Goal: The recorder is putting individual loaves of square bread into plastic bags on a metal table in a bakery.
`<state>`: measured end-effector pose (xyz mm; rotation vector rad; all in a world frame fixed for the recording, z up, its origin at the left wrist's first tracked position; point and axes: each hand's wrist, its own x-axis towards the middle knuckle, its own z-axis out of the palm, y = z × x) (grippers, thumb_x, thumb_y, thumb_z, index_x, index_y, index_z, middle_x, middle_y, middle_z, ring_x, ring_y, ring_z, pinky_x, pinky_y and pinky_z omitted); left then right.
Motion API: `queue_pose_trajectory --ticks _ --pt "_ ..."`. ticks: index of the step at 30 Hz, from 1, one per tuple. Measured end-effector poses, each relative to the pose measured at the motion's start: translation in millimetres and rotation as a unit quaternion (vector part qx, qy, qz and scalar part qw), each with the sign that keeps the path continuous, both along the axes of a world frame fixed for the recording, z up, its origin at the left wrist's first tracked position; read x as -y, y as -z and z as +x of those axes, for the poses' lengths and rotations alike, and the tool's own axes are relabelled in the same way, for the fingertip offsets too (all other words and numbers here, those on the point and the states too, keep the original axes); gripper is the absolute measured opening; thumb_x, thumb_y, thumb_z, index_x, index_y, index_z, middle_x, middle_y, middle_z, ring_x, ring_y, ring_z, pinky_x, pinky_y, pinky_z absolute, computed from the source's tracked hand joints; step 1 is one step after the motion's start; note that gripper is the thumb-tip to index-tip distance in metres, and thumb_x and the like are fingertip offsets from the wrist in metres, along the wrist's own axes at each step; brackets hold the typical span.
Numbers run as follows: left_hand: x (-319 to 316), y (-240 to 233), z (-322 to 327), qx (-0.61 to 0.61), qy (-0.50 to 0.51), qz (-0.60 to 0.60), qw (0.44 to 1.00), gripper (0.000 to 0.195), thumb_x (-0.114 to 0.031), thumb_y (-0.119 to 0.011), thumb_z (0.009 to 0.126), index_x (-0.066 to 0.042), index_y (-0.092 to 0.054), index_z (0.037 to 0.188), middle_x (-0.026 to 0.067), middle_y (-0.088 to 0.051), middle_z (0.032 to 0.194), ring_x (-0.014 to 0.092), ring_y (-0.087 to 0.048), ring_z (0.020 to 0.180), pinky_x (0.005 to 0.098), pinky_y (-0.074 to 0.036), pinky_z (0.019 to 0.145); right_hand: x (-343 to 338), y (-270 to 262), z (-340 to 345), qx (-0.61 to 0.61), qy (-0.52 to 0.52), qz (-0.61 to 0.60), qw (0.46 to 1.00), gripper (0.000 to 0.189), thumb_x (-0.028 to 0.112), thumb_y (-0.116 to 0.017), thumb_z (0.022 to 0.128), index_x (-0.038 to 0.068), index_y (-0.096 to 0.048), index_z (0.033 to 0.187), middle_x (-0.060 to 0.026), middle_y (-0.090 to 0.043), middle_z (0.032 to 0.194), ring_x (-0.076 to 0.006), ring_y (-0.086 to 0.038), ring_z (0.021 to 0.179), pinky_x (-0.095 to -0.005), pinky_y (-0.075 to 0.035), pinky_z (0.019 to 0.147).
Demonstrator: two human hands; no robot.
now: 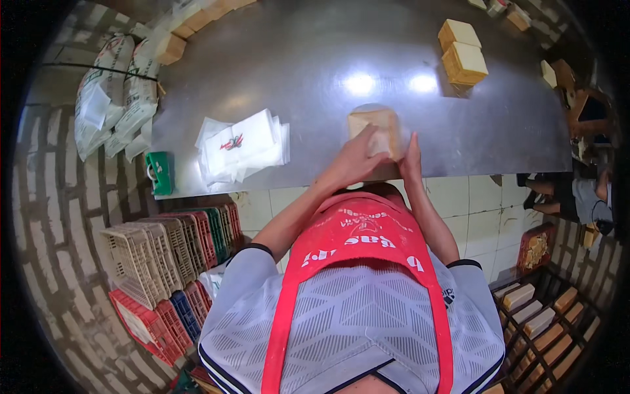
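A block of sliced white bread [385,118] in clear plastic lies near the front edge of the metal table [305,59]. My left hand [358,155] rests on the bread's near left side, its fingers over the cut face. At the bread's right side is my right hand [412,156], fingers pointing away from me, by the wrap's edge. The bread is slightly blurred, and its underside is hidden. To the left lies a stack of printed plastic bags [241,145]. Two more bread blocks [464,61] stand at the back right.
A green tape dispenser [159,173] sits at the table's left corner. More loaves [171,48] line the back left edge. Stacked plastic crates [142,256] stand on the floor at left, and a rack with loaves [546,340] at lower right. Another person [571,197] is at far right.
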<state>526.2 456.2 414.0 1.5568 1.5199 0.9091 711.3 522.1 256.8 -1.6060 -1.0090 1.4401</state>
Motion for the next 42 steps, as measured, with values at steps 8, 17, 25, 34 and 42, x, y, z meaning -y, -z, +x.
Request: queue_pose_trajectory --ticks 8,17,25,34,42 --pt "-31.8 64.7 -52.2 -0.084 -0.056 -0.167 0.981 0.037 -0.034 -0.053 0.093 0.002 -0.058 0.095 0.0193 -0.064 0.086 0.03 -0.062 0.075 0.0399 -0.048 0.067 -14.8 -69.0 -10.0 0.236 -0.179 0.301 0.907 0.022 0.021 -0.051 0.094 0.0 -0.053 0.085 -0.0207 -0.054 0.073 -0.0396 -0.052 0.069 -0.0441 -0.041 0.061" --pt "-52.7 5.1 -112.5 0.103 -0.119 -0.07 0.985 0.034 -0.026 -0.046 0.097 0.003 -0.055 0.081 0.012 -0.059 0.069 0.015 -0.056 0.056 0.03 -0.047 0.054 -70.0 -150.5 -69.3 0.329 -0.213 0.382 0.837 0.03 0.019 -0.049 0.096 -0.002 -0.05 0.075 -0.0174 -0.051 0.063 -0.0349 -0.046 0.055 -0.0413 -0.04 0.055" --pt "15.4 93.8 -224.1 -0.314 -0.336 -0.123 0.879 0.032 -0.027 -0.062 0.086 0.002 -0.055 0.099 0.0185 -0.059 0.095 0.033 -0.058 0.092 0.0433 -0.049 0.077 -37.0 -32.2 -96.0 0.09 -0.079 0.326 0.938 0.036 0.023 -0.067 0.083 0.004 -0.06 0.113 -0.0055 -0.061 0.1 -0.0171 -0.059 0.093 -0.0333 -0.049 0.081" --pt "55.3 133.1 -242.3 -0.236 -0.317 -0.152 0.906 0.014 -0.011 -0.055 0.084 0.002 -0.058 0.088 0.0192 -0.059 0.085 0.036 -0.058 0.085 0.0447 -0.049 0.075 -129.7 1.6 -400.7 -0.232 -0.155 -0.067 0.958 0.049 0.05 -0.049 0.094 0.011 -0.055 0.122 -0.0019 -0.061 0.105 -0.0147 -0.061 0.095 -0.0288 -0.052 0.073" --pt "47.1 137.6 -247.3 -0.117 -0.352 -0.146 0.917 0.013 -0.012 -0.058 0.081 0.001 -0.06 0.083 0.0194 -0.061 0.079 0.039 -0.06 0.077 0.0463 -0.049 0.072 -145.5 -77.1 -561.1 -0.429 -0.286 0.031 0.856 0.067 0.041 -0.05 0.096 0.003 -0.025 0.144 -0.0158 -0.047 0.135 -0.0313 -0.058 0.109 -0.0413 -0.05 0.09"
